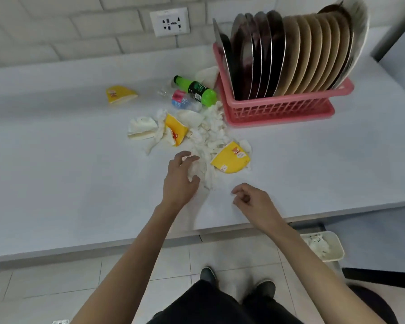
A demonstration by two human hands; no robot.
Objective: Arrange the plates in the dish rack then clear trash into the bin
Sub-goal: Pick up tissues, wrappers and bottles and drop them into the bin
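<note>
A pink dish rack (pixel 278 111) at the back right holds several plates (pixel 290 54) standing upright, dark ones on the left and tan ones on the right. A heap of white crumpled tissue (pixel 211 134) lies on the white counter with crushed yellow paper cups (pixel 230 157), a green bottle (pixel 197 90) and a clear bottle (pixel 182 101). My left hand (pixel 180 181) grips the near end of the tissue heap. My right hand (pixel 250 199) hovers over the counter to the right, fingers loosely curled, holding nothing. A white bin (pixel 334 246) with tissue inside stands on the floor below the counter edge.
Another yellow cup (pixel 121 94) lies apart at the left, and a flattened white cup (pixel 142 128) sits beside the heap. A wall socket (pixel 170 22) is on the brick wall. The counter edge (pixel 197 237) runs in front of me; my feet stand on tiled floor.
</note>
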